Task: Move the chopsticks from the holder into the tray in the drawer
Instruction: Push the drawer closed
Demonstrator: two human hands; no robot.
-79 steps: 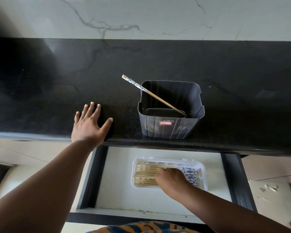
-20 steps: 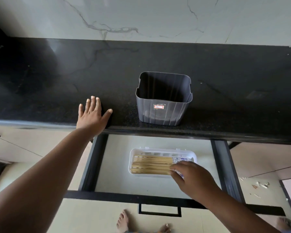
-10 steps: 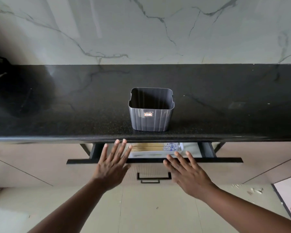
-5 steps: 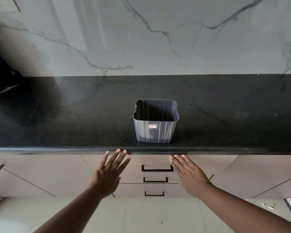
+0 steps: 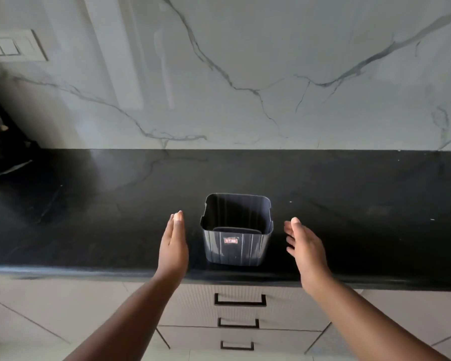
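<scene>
Fingers straight, left hand (image 5: 173,250) and right hand (image 5: 306,250) flank holder (image 5: 236,239).

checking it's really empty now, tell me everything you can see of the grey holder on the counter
The holder is a dark grey, squarish tub that looks like plastic, with ribbed walls, rounded corners, a notched rim and a small red-and-white label on its front. It stands upright near the front edge of the black counter, above the closed drawers. No chopsticks show inside; only its bare floor is visible. The left hand and right hand flank it, fingers straight, neither touching it.
</scene>
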